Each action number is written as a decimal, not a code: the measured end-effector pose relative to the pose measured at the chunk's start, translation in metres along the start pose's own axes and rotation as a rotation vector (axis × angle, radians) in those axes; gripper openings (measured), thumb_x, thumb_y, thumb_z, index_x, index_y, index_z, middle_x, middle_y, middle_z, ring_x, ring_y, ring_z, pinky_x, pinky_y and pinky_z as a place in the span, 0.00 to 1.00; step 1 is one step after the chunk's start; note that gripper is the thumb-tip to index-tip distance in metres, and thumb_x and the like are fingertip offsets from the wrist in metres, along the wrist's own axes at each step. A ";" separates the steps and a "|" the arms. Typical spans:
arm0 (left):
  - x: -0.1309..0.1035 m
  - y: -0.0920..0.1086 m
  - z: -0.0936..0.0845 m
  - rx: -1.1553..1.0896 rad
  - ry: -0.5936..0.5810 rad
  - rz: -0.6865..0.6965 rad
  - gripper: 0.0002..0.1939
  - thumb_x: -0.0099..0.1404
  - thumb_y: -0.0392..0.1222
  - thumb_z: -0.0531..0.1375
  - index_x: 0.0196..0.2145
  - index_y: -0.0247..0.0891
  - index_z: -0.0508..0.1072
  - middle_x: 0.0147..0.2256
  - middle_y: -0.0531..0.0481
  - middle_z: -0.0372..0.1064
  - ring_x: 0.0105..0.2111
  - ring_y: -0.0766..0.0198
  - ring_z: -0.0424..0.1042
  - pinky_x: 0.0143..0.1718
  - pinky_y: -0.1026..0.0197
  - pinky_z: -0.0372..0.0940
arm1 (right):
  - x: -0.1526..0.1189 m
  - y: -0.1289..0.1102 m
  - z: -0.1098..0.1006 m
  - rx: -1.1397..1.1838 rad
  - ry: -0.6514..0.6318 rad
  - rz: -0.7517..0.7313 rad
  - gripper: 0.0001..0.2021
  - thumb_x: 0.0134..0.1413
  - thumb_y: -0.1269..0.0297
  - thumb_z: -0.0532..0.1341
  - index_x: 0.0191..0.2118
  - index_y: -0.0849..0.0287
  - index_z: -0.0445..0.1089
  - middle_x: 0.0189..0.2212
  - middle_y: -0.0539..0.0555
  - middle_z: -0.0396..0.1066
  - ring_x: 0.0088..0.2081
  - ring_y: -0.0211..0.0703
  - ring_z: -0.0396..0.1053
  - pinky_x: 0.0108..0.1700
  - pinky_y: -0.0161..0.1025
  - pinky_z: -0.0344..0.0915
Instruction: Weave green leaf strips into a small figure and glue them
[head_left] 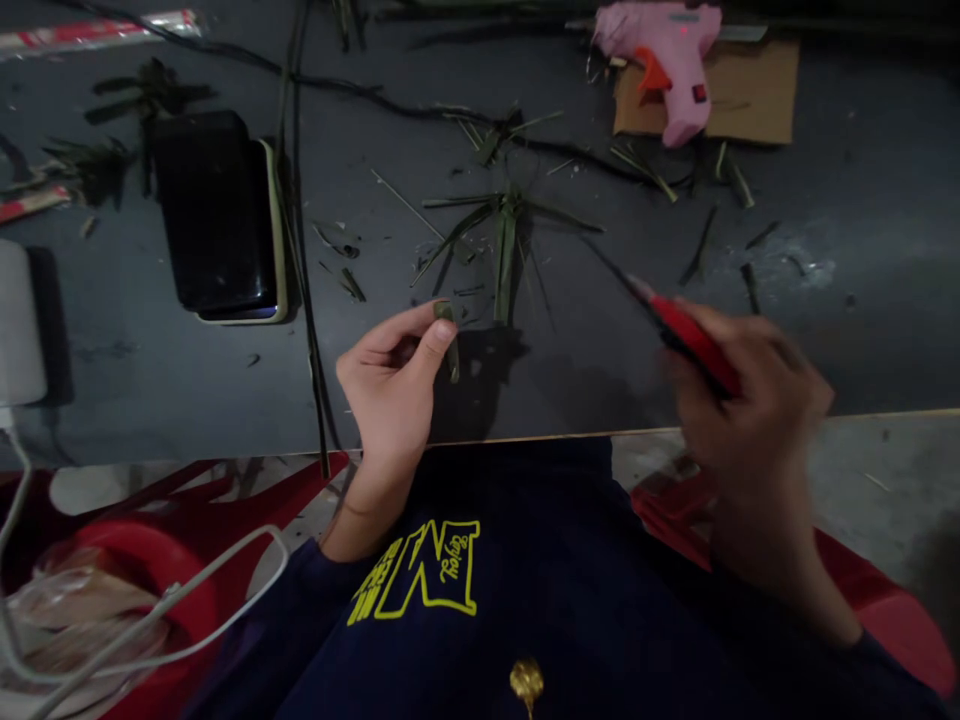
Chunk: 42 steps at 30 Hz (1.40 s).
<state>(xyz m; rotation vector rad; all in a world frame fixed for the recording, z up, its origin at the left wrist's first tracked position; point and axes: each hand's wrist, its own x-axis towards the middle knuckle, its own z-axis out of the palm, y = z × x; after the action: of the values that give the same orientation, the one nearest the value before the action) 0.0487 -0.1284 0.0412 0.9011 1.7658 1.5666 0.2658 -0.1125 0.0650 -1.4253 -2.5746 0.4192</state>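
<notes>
Tabletop point(202, 400), one strip point(454, 362), one tool point(694, 338)

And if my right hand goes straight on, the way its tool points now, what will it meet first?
Led by the red-handled tool, your right hand would probably meet the side strip of the green leaf piece. The tool's height above the table is unclear; it may pass over.

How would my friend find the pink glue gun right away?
Look at the dark gray table, far side, toward the right. Some brown cardboard lies there, with the glue gun partly over it. Nothing around it is pink, and it has an orange trigger.
</notes>
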 end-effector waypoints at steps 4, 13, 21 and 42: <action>0.001 0.003 -0.005 -0.105 -0.103 -0.020 0.15 0.56 0.41 0.75 0.42 0.44 0.83 0.26 0.58 0.76 0.24 0.72 0.73 0.27 0.70 0.71 | 0.003 0.009 -0.002 -0.019 0.004 0.001 0.21 0.69 0.51 0.56 0.62 0.48 0.71 0.48 0.64 0.72 0.49 0.59 0.70 0.42 0.51 0.70; -0.013 0.002 -0.002 -0.299 -0.345 -0.008 0.11 0.59 0.47 0.75 0.39 0.45 0.82 0.31 0.54 0.80 0.35 0.67 0.81 0.38 0.67 0.76 | -0.009 0.014 -0.008 0.006 0.537 0.176 0.18 0.66 0.62 0.61 0.56 0.67 0.74 0.55 0.73 0.73 0.59 0.64 0.71 0.63 0.62 0.65; -0.020 0.009 0.004 -0.365 -0.625 0.154 0.08 0.68 0.39 0.68 0.44 0.48 0.83 0.37 0.53 0.82 0.36 0.70 0.80 0.38 0.70 0.73 | 0.006 -0.036 0.009 0.784 0.267 -0.148 0.11 0.64 0.63 0.65 0.30 0.61 0.73 0.25 0.48 0.72 0.26 0.31 0.68 0.31 0.29 0.65; 0.003 0.015 0.008 -0.258 -0.554 0.019 0.09 0.63 0.45 0.72 0.42 0.47 0.85 0.41 0.50 0.83 0.43 0.62 0.82 0.47 0.62 0.78 | 0.024 -0.035 0.007 0.596 0.379 0.059 0.09 0.63 0.62 0.66 0.43 0.58 0.83 0.37 0.52 0.83 0.32 0.36 0.77 0.37 0.34 0.72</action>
<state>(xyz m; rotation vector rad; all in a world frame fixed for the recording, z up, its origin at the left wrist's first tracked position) 0.0553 -0.1200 0.0553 1.0916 1.1439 1.3455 0.2232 -0.1104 0.0698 -1.2149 -1.8913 0.7610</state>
